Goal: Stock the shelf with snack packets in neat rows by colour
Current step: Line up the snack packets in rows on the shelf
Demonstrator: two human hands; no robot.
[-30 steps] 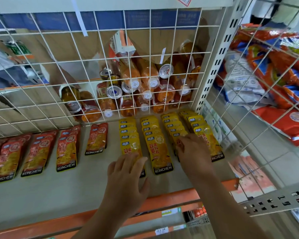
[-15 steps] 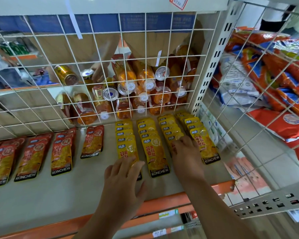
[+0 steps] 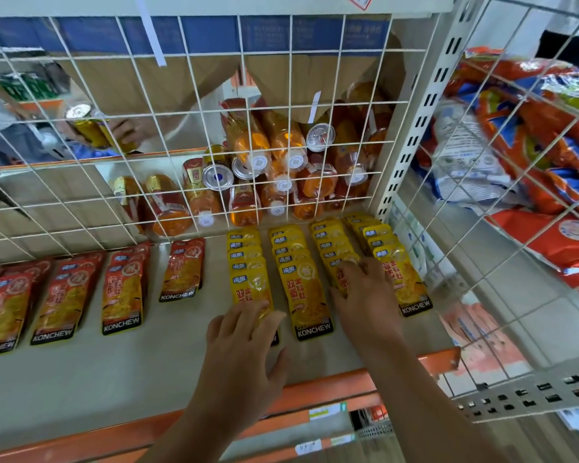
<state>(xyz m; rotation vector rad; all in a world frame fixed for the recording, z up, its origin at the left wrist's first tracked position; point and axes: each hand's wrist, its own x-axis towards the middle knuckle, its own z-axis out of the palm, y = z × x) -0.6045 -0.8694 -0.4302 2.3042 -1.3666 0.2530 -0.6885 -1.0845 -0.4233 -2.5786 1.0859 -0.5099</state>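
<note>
**A:** Where are the hands?

**B:** Both reach in over the orange front edge [image 3: 331, 385] of the shelf [image 3: 114, 369]. The left hand [image 3: 244, 342] lies palm down. Its fingers [image 3: 248, 315] are straight and spread, gripping nothing, with the tips pressing on the front packet of the 1st row of yellow KONCHEW packets [image 3: 301, 292].

**A:** And the right?

**B:** The right hand [image 3: 365, 302] covers the front of the 3rd yellow row. Its fingers are bent, tips on the packets. The thumb is hidden, so I cannot tell whether it pinches one.

**A:** How do the packets lie?

**B:** There are 4 yellow rows on the right half of the shelf, each overlapped front to back. The red KONCHEW packets [image 3: 121, 295] lie in rows to the left, with a bare strip between the 2 colours.

**A:** Further back?

**B:** A white wire mesh [image 3: 194, 111] backs the shelf. Past it lie orange drink bottles [image 3: 283, 145] and cans [image 3: 218, 177], and another person's hand [image 3: 129, 133] holds a gold can [image 3: 87, 127]. Big red snack bags [image 3: 545, 235] fill the bay to the right.

**A:** What differs from 1 s ago?

**B:** Both hands sit on the same 2 rows as then, hardly shifted. The gold can was not held up in view 1 s ago, but it was there 0.5 s ago.
</note>
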